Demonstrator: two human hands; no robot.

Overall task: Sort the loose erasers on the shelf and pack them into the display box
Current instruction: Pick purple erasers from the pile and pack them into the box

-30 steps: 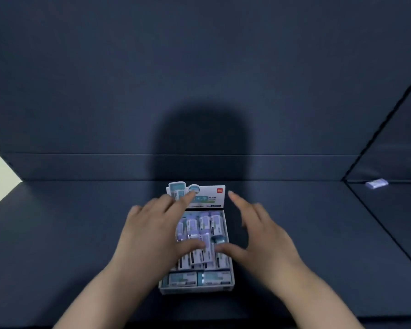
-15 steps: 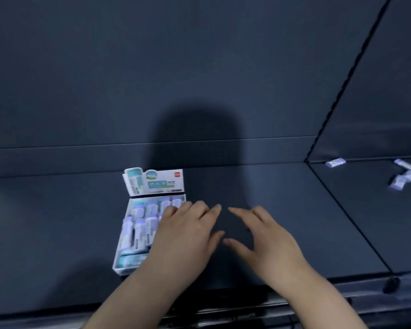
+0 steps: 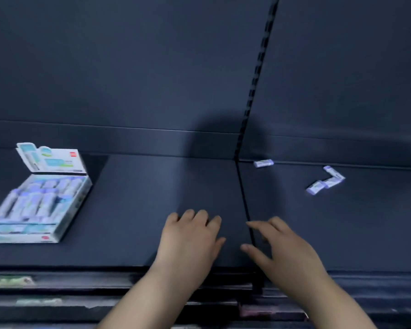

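Both hands, left hand (image 3: 190, 243) and right hand (image 3: 287, 250), empty with fingers spread above dark shelf (image 3: 140, 210); display box (image 3: 37, 200), nearly full, far left; loose erasers (image 3: 325, 181) far right, one eraser (image 3: 263, 163) apart.

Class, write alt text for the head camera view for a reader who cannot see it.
Two empty hands, left hand and right hand, hover over a dark shelf. An open display box of erasers sits far left; loose erasers lie far right.
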